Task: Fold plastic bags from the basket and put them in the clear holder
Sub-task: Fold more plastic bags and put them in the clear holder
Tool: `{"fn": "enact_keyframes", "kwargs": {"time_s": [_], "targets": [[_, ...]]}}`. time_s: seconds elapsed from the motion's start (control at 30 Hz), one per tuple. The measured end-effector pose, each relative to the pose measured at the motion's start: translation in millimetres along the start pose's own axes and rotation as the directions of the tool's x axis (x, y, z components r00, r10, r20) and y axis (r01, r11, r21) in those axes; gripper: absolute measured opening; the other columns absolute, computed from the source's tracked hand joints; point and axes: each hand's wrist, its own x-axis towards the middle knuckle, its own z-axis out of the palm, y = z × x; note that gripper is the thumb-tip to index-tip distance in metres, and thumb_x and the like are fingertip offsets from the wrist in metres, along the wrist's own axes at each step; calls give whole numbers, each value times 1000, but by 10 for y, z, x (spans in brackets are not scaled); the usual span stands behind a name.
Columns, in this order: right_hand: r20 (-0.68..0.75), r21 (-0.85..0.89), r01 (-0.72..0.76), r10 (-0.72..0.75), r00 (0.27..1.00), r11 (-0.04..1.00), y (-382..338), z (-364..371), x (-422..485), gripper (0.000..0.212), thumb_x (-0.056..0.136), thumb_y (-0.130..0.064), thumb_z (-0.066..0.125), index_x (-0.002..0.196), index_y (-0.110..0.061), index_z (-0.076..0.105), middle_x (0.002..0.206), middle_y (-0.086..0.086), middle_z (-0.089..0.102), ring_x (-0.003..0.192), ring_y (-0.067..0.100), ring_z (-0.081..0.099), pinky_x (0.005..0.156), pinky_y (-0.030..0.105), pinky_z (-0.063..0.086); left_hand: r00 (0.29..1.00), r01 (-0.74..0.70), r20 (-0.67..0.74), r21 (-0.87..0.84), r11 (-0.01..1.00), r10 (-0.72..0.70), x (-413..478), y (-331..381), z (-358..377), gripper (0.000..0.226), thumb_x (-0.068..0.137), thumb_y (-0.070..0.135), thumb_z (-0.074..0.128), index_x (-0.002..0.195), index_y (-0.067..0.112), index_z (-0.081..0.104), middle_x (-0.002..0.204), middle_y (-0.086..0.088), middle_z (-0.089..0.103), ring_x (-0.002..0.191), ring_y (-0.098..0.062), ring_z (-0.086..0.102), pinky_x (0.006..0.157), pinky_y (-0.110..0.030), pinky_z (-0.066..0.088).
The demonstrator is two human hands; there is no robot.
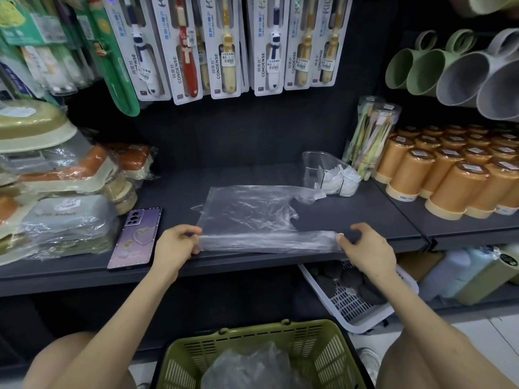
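The thin, wrinkled, translucent plastic bag (247,214) lies flat on the matte dark shelf (351,217). Its near edge is folded into a narrow band along the shelf lip. The left hand (175,244) pinches the band's left end and the right hand (365,247) pinches its right end. The rigid clear holder (314,167) stands behind-right, near the bag's handles. The slotted green basket (317,349) sits below.

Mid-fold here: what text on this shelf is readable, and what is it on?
"CONDENSE": printed up the side of the hanging toothbrush packs.
"KID": top of those packs, cut off by the frame.
Chinese lettering and price stickers on the packs: too small to read.
Labels on the orange cups: blurred.
Label on the wrapped box at left: blurred.
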Motion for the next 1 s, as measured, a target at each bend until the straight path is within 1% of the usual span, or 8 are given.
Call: {"fn": "enact_keyframes", "kwargs": {"time_s": [0.23, 0.33, 0.43, 0.53, 0.7, 0.77, 0.87, 1.0], "targets": [[39, 275, -68, 59, 997, 959, -8, 34, 54, 36, 86, -13, 69, 120, -13, 59, 72, 1, 62, 74, 20, 59, 68, 31, 43, 999, 49, 17, -113, 992, -47, -13, -28, -83, 14, 93, 1, 57, 100, 8, 67, 65, -6, 60, 56, -10, 53, 49, -15, 38], [160, 388, -210, 159, 974, 897, 47, -27, 93, 31, 86, -10, 70, 114, -9, 59, 67, 7, 61, 56, 19, 53, 54, 31, 42, 999, 50, -10, -74, 996, -51, -43, -88, -70, 17, 94, 2, 55, 105, 10, 66, 67, -7, 63, 55, -8, 57, 47, -13, 39], [280, 454, -299, 183, 942, 839, 28, -131, 125, 29, 87, -5, 68, 115, -5, 58, 70, 9, 60, 52, 17, 49, 40, 25, 38, 1000, -9, -8, 63, 998, 10, -73, -79, -81, 16, 96, 9, 52, 103, 13, 66, 81, -7, 68, 55, -10, 64, 52, -20, 44], [296, 489, -322, 193, 936, 811, -49, -252, 180, 31, 90, -20, 67, 118, -8, 60, 87, 8, 63, 66, 18, 56, 51, 28, 46, 979, -160, -32, 478, 863, 200, -131, -35, -166, 16, 95, 22, 55, 103, 16, 67, 91, -7, 65, 82, -28, 64, 73, -32, 46], [-36, 22, 68, -68, 997, 997, -406, -147, 156, 41, 94, -34, 55, 132, -18, 56, 121, 13, 60, 111, 36, 54, 90, 42, 44, 719, -550, 106, 691, 469, 687, 6, 4, -118, 43, 86, 29, 40, 94, 4, 75, 98, -19, 66, 83, -43, 61, 79, -45, 52], [-98, -116, 139, -151, 984, 984, -596, -25, 141, 41, 95, -30, 52, 134, -17, 53, 127, 17, 56, 113, 42, 51, 91, 46, 42, 730, -634, 317, 644, 429, 605, 100, 53, 12, 58, 89, 37, 30, 112, 2, 70, 122, -21, 63, 112, -44, 59, 97, -49, 46], [-211, -161, 307, -337, 918, 938, -810, 222, 105, 44, 92, -30, 39, 121, -7, 63, 116, 21, 62, 100, 43, 58, 84, 46, 46, 802, -595, 464, 672, 441, 376, 160, 21, 195, 78, 91, 55, 6, 150, 9, 29, 159, -9, 21, 148, -26, 14, 120, -34, 9], [68, -216, 666, -670, 739, 714, -968, 777, -49, 52, 93, -37, 32, 122, -9, 65, 125, 21, 62, 116, 40, 58, 102, 55, 39, 860, -510, 446, 739, 440, 248, 188, -110, 296, 65, 101, 53, 10, 154, 15, 3, 162, -2, -3, 149, -17, -7, 119, -29, -7]]}}
